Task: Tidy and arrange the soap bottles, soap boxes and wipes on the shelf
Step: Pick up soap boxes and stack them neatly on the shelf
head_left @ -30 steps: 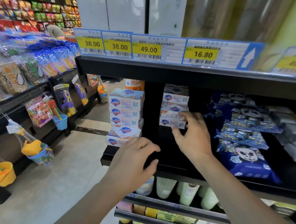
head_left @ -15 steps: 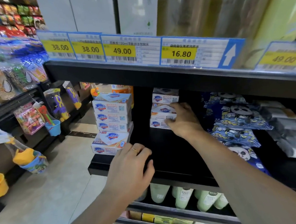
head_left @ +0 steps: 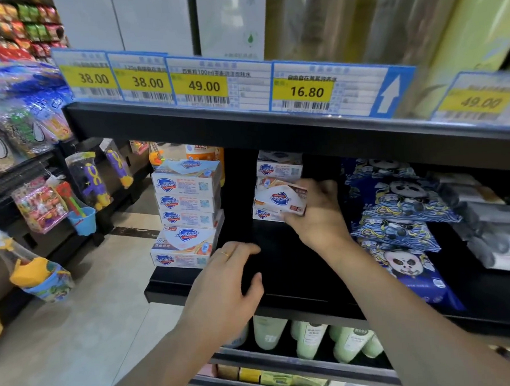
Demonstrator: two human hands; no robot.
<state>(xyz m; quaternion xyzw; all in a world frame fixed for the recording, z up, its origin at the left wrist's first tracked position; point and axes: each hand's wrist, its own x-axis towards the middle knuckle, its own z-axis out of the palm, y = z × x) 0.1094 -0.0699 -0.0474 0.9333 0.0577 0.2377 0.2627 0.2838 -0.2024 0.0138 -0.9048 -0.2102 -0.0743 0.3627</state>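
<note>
Gripping a tilted soap box [head_left: 281, 197] at the rear stack [head_left: 279, 188], the right hand [head_left: 318, 215] is the nearer grip. Left hand [head_left: 223, 287] hovers spread over the shelf [head_left: 298, 279]; the front stack [head_left: 187, 209] lies to its left.

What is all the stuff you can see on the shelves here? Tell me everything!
front soap box stack: five or so boxes, white and blue, left end of the black shelf
rear soap box stack: three or four boxes, white and blue, further back
tilted soap box: one, white, held at the rear stack
wipes packs: several, dark blue with pandas, right of the boxes
bottles: several, pale green, shelf below
price tags: five, yellow on blue, upper shelf edge
toy bags: several, colourful, hanging at left
left hand: open, over the shelf front
right hand: gripping the tilted soap box
</note>
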